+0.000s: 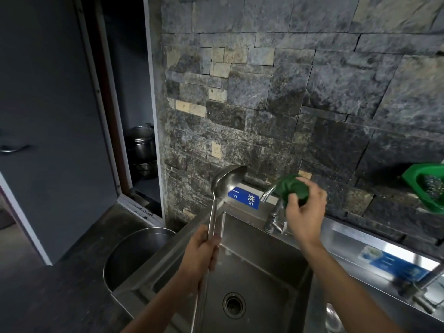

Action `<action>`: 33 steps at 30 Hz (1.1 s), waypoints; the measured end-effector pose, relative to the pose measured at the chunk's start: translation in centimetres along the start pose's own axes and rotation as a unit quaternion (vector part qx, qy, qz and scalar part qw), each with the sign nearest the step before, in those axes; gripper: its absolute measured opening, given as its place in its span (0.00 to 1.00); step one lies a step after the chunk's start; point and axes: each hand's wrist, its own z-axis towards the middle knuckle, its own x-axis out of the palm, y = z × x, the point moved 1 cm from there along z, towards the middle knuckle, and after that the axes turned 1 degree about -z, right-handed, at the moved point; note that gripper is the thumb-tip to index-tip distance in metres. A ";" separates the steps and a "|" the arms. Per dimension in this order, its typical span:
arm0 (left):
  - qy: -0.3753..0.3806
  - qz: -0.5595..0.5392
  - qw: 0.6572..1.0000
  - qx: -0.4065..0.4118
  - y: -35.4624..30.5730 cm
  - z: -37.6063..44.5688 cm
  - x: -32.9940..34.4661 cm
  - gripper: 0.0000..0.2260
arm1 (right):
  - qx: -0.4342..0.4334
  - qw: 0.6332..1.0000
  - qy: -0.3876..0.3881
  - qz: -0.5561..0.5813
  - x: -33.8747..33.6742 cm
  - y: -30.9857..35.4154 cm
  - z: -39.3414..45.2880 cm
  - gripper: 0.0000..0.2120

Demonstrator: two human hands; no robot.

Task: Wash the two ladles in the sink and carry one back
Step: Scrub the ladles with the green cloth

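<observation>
- A person stands at a stainless steel sink (264, 239), its basin and drain (234, 305) low in the frame at about 6 o'clock.
- The left hand (200, 255) is wrapped around the long handle of a ladle (225, 181); the handle runs up from the fist, and the bowl sits raised at 12 o'clock from that hand, above the sink's back-left rim.
- The right hand (305, 212) clutches a green scouring pad (292, 188), fingers curled around it, at 3 o'clock from the ladle's bowl and apart from it.
- The pad is held up by the tap (270, 207), which rises from the sink's back edge; a thin white streak near the tap's base may be water, but whether it is running cannot be told.
- Only one ladle is in view; where the second lies cannot be told.
- Judged from this, the washing is under way: pad and ladle are both in hand but not touching, so scrubbing or rinsing of this ladle seems unfinished.
- The second ladle and the carry back appear to remain.
- A large steel pot (134, 255) stands at 9 o'clock from the sink, a green basket (413, 176) at 3 o'clock near the stone wall (312, 92), and a blue sign (243, 197) sits behind the ladle.
</observation>
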 end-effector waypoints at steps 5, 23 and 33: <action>-0.016 -0.055 0.998 -0.008 -2.0 0.6 0.9 0.13 | -0.053 0.988 0.069 0.129 -0.6 4.9 -0.7 0.19; -0.030 0.184 0.955 0.229 -1.5 -0.3 0.4 0.11 | -0.405 0.900 0.133 -0.094 5.6 10.1 -5.4 0.15; -0.055 0.232 0.924 0.298 -1.0 -1.7 0.5 0.13 | 0.116 0.976 0.157 0.093 6.3 10.2 -0.4 0.13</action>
